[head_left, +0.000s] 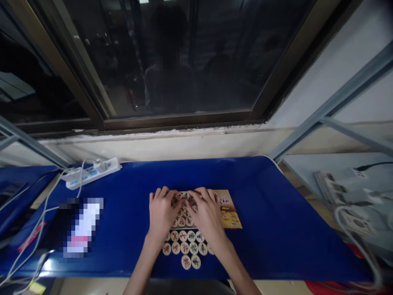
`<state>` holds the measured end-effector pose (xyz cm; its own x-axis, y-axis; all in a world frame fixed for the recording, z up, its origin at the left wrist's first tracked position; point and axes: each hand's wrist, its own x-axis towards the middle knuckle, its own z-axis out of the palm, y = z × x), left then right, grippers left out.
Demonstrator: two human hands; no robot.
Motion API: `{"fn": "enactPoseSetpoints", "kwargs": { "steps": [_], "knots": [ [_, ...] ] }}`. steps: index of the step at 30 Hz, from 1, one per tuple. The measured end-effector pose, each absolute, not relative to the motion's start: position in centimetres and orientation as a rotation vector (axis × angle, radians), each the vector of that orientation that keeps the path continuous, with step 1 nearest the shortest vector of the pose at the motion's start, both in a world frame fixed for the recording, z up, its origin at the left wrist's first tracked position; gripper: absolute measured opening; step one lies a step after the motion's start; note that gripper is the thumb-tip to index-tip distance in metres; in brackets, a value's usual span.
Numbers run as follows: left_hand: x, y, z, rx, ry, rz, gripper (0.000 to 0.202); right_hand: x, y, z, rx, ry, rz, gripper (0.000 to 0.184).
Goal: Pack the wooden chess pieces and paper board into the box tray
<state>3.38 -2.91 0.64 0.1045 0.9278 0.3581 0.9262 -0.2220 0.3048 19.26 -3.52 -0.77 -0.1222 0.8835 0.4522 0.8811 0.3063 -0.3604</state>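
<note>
Blue worktop (264, 200) below window (199, 73). Left hand (162, 211), right hand (207, 211) close together over packed chess pieces (181, 221) mid-worktop, grip unclear; loose discs (184, 247) toward near edge. Likely straightening rows; next wants light touch.

Printed yellow cover (232, 216) is showing "chess" below larger, partly hidden characters. Black-marked piece (195, 261) in nearest row is reading "車". Other round pieces (184, 248) are bearing red or black characters, too blurred to read.

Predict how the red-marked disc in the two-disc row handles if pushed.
The red-marked disc lies flat, so rolling or tipping seems unlikely. The glossy blue tabletop suggests easy sliding. Pushed right, it would probably nudge the black-marked disc beside it.
</note>
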Motion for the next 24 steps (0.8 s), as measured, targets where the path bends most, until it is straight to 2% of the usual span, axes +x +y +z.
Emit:
{"fn": "enactPoseSetpoints", "kwargs": {
  "steps": [3,14,18,24],
  "knots": [
    [3.3,-2.5,0.2,2.326,1.987,0.721,0.009,18.7,-2.6,-1.3,-1.579,-2.011,-0.006,0.014],
    [3.2,-2.4,-0.4,2.358,1.944,0.813,0.007,19.3,-2.0,-1.5,-1.462,-2.003,0.001,0.012],
    [3.3,-2.4,0.1,2.367,1.914,0.951,0.006,21.1,-3.9,-1.2,-1.394,-1.884,-0.028,0.016],
    [1.7,-7.5,3.7,2.325,1.861,1.313,0.013,23.7,-12.1,-2.7,-1.279,-1.652,-0.098,0.026]
  ]
}}
